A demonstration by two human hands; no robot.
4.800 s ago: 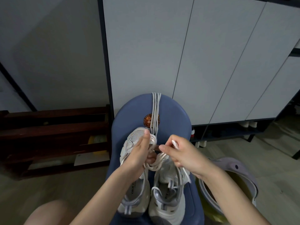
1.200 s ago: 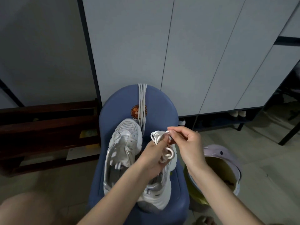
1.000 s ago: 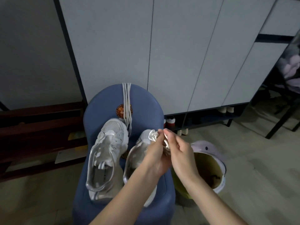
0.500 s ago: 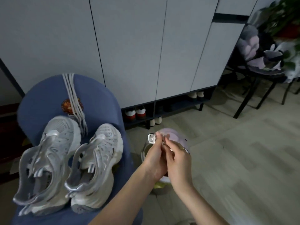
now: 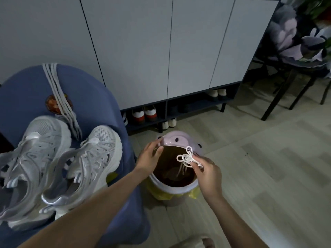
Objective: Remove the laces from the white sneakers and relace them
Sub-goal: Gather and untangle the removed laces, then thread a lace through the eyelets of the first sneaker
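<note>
Two white and silver sneakers, one on the left [image 5: 34,151] and one on the right [image 5: 89,161], lie without laces on a blue chair [image 5: 93,97]. A set of flat white laces [image 5: 59,93] hangs over the chair back. My right hand [image 5: 207,174] pinches a bunched round white lace [image 5: 187,157] above the open mouth of a small bin [image 5: 172,189]. My left hand [image 5: 149,156] holds the bin's lilac lid [image 5: 176,139] tipped up by its edge.
The bin stands on the wooden floor beside the chair, lined with a yellow bag. White cabinet doors [image 5: 143,51] rise behind, with shoes [image 5: 144,114] on the low shelf under them. A black-legged chair with a cushion [image 5: 297,43] stands at the right.
My view has swung right from the chair to the bin. My left hand let go of the bunched lace and lifted the bin lid. My right hand carried the lace over the opening.
</note>
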